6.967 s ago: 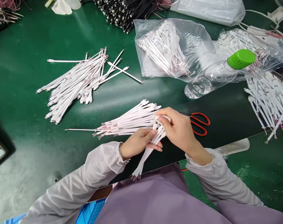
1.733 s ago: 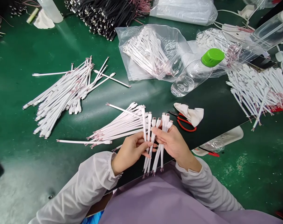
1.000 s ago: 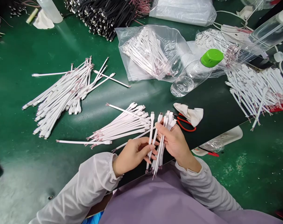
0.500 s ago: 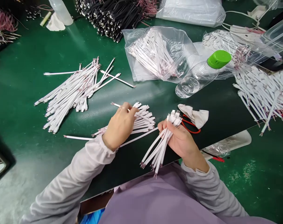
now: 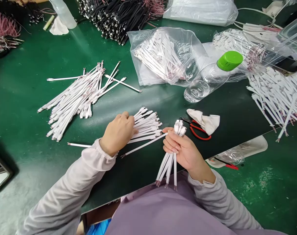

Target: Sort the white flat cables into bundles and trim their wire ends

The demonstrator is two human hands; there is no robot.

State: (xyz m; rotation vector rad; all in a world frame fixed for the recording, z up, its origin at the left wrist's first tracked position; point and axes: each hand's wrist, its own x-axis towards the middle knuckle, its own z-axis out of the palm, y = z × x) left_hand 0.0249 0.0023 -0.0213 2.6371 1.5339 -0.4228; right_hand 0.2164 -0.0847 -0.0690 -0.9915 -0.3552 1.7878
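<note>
My right hand is closed round a bundle of short white flat cables, their plugs above the fist and stripped wire ends fanning down. A single white cable slants across the table, its plug end reaching the right fingertips; I cannot tell whether they grip it. My left hand, back upward and fingers curled, is on the fanned row of white cables. Its fingertips are hidden, so what they hold does not show. Another white cable sticks out left beside the left wrist.
A larger white cable heap lies at left. Beyond my hands are bagged white cables, a tipped green-capped bottle and black cables. Red-handled scissors lie partly under a white cloth; more white cables cover the right.
My left hand has moved slightly left and down, and the cable it pinched no longer shows separately. My right hand has wrapped further round its bundle, which now hangs more upright, uncovering the scissors.
</note>
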